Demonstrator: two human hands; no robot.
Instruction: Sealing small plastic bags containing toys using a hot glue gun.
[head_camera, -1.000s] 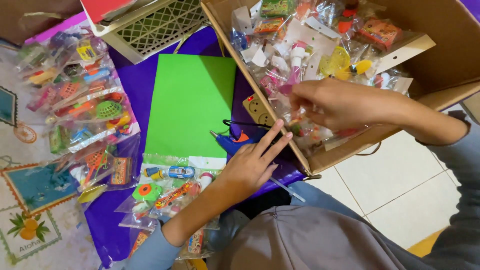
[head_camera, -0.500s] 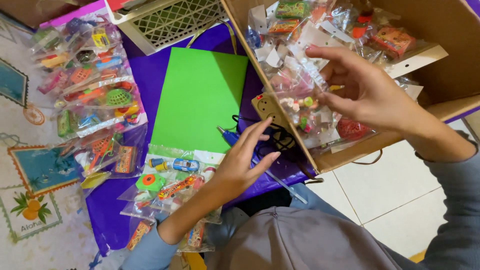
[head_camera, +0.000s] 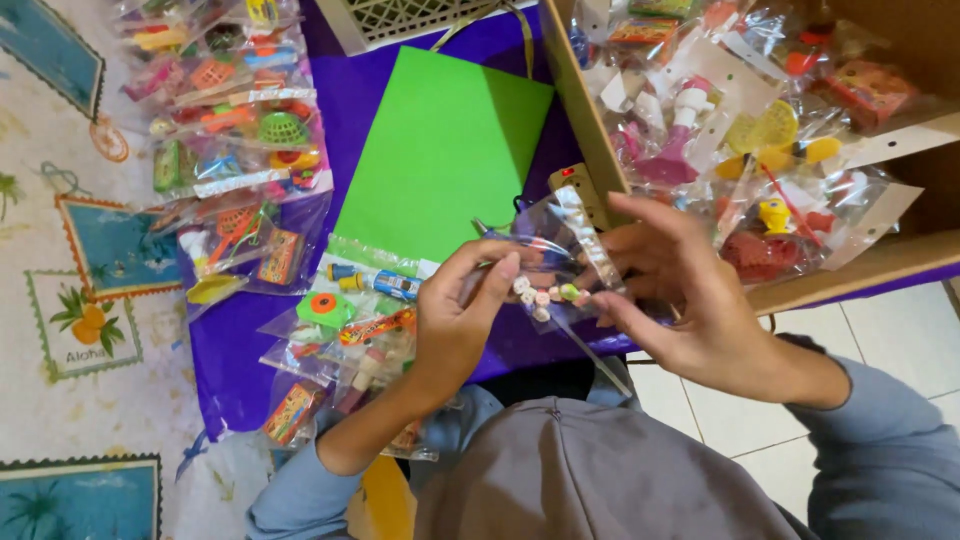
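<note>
Crinkly clear plastic packet (head_camera: 556, 262) of small pastel beads sits pinched between your left hand (head_camera: 462, 312) and right hand (head_camera: 680, 300), above the smooth green sheet (head_camera: 440, 150).

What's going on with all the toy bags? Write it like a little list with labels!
Left hand: pinches one edge of a small clear packet with little pastel beads inside.
Right hand: grips the packet's other side.
Cardboard box: open, to the right, full of packeted toys.
Green sheet: lies flat on the purple cloth.
Toy packets: heaped on the cloth to the left.
More packets: beside the left wrist.
White basket: at the top edge.
</note>
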